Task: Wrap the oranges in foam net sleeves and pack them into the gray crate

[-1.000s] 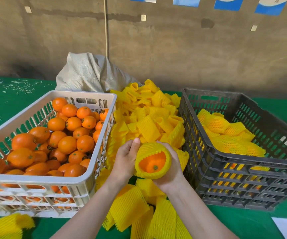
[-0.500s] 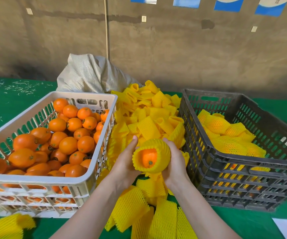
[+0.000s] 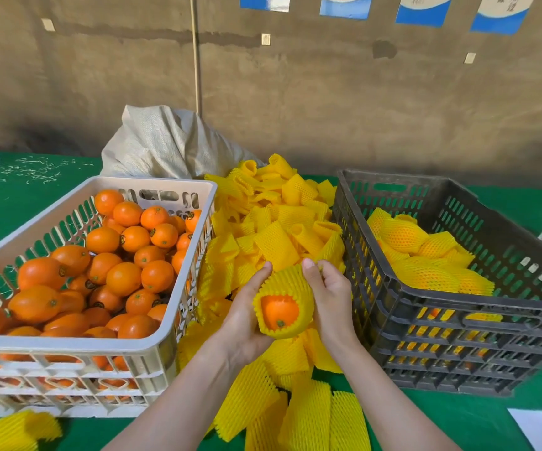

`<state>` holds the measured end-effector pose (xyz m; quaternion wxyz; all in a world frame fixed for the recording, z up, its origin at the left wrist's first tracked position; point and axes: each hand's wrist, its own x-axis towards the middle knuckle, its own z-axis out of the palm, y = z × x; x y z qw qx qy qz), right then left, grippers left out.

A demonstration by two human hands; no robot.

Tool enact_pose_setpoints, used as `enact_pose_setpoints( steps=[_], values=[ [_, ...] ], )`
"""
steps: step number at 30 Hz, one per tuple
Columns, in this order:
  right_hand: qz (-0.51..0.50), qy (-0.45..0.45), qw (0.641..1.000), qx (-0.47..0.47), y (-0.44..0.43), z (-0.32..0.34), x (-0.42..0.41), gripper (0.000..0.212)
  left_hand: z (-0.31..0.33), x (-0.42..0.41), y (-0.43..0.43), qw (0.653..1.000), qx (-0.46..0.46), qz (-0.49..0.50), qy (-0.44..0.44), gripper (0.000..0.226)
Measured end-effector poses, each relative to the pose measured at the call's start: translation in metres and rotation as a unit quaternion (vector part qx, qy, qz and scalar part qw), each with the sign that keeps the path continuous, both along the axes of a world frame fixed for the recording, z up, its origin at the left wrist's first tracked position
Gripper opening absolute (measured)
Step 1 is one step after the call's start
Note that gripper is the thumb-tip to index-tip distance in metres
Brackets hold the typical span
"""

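Centre frame: left hand (image 3: 246,320) and right hand (image 3: 332,302) grip a yellow foam net sleeve (image 3: 290,283) around a round orange (image 3: 279,312); draw it evenly over the exposed end.

Posters (image 3: 344,6) cropped at top, white crate (image 3: 67,346) cut at left, orange (image 3: 279,310) mostly hidden by sleeve (image 3: 290,281)

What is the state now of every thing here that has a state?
orange: mostly inside foam sleeve, stem end bare.
foam sleeve: stretched round the orange.
left hand: grips the orange.
right hand: grips the orange.
white crate: nearly full, bare oranges.
gray crate: partly filled, wrapped oranges.
loose sleeves: empty, heaped between crates.
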<state>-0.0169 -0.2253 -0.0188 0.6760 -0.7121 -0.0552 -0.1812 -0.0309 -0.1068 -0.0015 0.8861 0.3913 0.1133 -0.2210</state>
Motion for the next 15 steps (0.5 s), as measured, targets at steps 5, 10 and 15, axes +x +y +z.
enact_pose_setpoints(
  steps=[5, 10, 15],
  values=[
    [-0.011, -0.012, 0.999, -0.029, 0.001, -0.001, -0.003, 0.028, 0.001, 0.001, -0.002, 0.999, -0.010, 0.025, 0.027, 0.034],
    [0.171, -0.018, 0.980, -0.097, -0.011, 0.001, -0.021, 0.059, 0.002, 0.009, 0.005, 0.999, -0.038, 0.005, 0.026, 0.016],
    [0.149, -0.098, 0.924, -0.337, -0.017, 0.007, -0.023, 0.088, 0.006, 0.010, 0.004, 0.997, -0.008, -0.064, -0.049, 0.023]
  ],
)
